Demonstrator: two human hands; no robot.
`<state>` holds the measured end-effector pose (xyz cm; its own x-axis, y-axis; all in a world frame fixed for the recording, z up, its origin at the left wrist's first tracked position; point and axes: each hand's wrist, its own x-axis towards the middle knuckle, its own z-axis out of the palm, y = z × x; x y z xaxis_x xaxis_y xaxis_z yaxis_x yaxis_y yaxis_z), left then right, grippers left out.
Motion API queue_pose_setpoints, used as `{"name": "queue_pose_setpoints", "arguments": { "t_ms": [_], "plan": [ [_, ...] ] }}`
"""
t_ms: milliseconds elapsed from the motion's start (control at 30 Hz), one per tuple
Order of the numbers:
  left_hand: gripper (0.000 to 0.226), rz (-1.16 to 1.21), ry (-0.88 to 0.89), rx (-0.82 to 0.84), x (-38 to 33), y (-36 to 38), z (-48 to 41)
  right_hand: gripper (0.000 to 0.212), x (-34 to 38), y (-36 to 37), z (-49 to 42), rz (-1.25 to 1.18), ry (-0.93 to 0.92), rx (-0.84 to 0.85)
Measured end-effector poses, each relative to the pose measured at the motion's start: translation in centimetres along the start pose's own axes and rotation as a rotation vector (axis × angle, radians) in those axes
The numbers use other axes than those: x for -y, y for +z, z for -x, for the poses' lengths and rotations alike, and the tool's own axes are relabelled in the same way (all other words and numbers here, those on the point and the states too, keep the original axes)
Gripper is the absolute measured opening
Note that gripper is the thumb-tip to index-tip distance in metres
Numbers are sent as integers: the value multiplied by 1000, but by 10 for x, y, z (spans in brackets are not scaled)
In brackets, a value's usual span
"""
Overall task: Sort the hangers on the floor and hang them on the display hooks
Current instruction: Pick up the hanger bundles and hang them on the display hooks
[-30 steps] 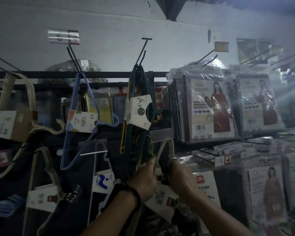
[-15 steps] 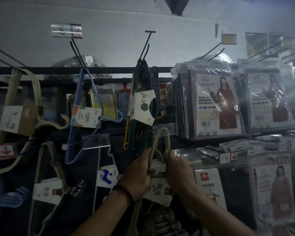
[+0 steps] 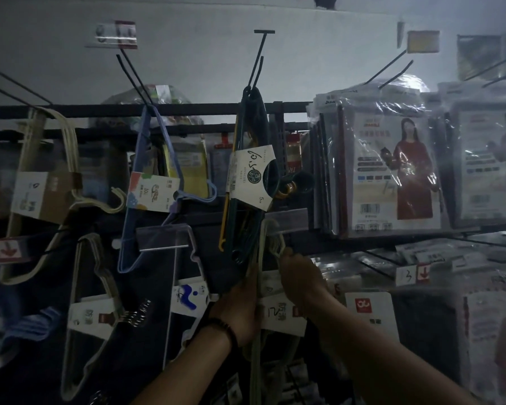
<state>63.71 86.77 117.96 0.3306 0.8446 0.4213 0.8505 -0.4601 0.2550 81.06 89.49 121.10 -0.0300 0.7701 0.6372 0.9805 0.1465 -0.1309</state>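
- The rack [image 3: 158, 108] runs above and behind both grips, and its hooks carry the stock.
- Garment packs [image 3: 392, 171] hang up and to the right of the right grip, well apart from it.
- A cream pack [image 3: 41, 185] and a blue pack [image 3: 146, 200] hang far up-left of the left grip. Each has its own hook, probably so kinds stay separate.
- A green pack [image 3: 247, 159] hangs from a hook [image 3: 259, 59] directly above the left grip, with its lower end near the fingers.
- The pale bundle [image 3: 263, 238], the hangers being hung, stands upright between the grips. Its top is raised just above the right grip, likely to slip over a lower hook that the dim light hides.
- The left grip [image 3: 237, 309] is curled round the bundle's long side, seemingly to take the weight.
- The right grip [image 3: 301, 283] pinches the bundle's top corner, probably to steer it.
- A clear tag [image 3: 287, 214] sits just above the right grip and probably marks the end of the target hook.
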Motion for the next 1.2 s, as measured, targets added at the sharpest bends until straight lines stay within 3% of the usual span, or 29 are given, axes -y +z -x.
{"name": "queue_pose_setpoints", "arguments": {
  "t_ms": [100, 233, 367, 533, 667, 733, 800, 900, 1000, 1200],
  "plan": [
    [77, -35, -40, 37, 8, 6, -2, 23, 0, 12, -16, 22, 2, 5],
    [40, -48, -62, 18, 9, 8, 2, 26, 0, 25, -30, 79, 25, 35],
    [22, -80, -91, 21, 15, 8, 12, 31, -11, 35, -38, 135, -55, 85],
    [30, -106, -177, -19, 26, 4, 50, 26, -6, 43, -27, -13, 17, -23],
    [31, -135, -283, -48, 44, -4, 117, 56, 15, 35, 28, -117, 117, -84],
    [30, -189, -348, -41, 60, -1, 167, 48, 39, 32, 68, -166, 94, -67],
    [29, -211, -437, 1, 76, 3, 228, 29, 76, 37, 114, -220, -37, 23],
    [28, -126, -644, 83, 104, 17, 349, 19, 154, 54, 196, -330, -284, 259],
    [15, -19, -913, 167, 118, 32, 494, 19, 249, 70, 291, -360, -581, 539],
    [36, 96, -1409, 316, 103, 49, 763, 26, 410, 95, 510, -392, -964, 954]
  ]
}}
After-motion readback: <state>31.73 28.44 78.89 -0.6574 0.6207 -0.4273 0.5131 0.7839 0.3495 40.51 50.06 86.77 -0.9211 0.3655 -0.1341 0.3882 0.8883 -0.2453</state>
